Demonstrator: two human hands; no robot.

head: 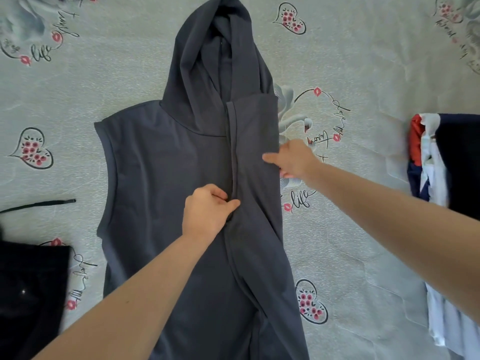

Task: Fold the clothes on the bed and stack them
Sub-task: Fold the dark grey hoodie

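A dark grey sleeveless hoodie (pixel 161 178) lies flat on the bed, hood pointing away from me. Its right side is folded over toward the middle, leaving a long folded panel (pixel 254 141). My left hand (pixel 207 211) pinches the hemmed edge of that panel near the garment's centre. My right hand (pixel 293 159) rests on the panel's outer fold, thumb stretched flat onto the cloth, its fingers curling at the fold's edge.
The bed sheet (pixel 363 229) is pale grey with heart and swan prints. Dark folded clothing (pixel 31 289) lies at the lower left with a black strap (pixel 39 203) above it. A heap of red, white, navy and light blue clothes (pixel 436 162) sits at the right edge.
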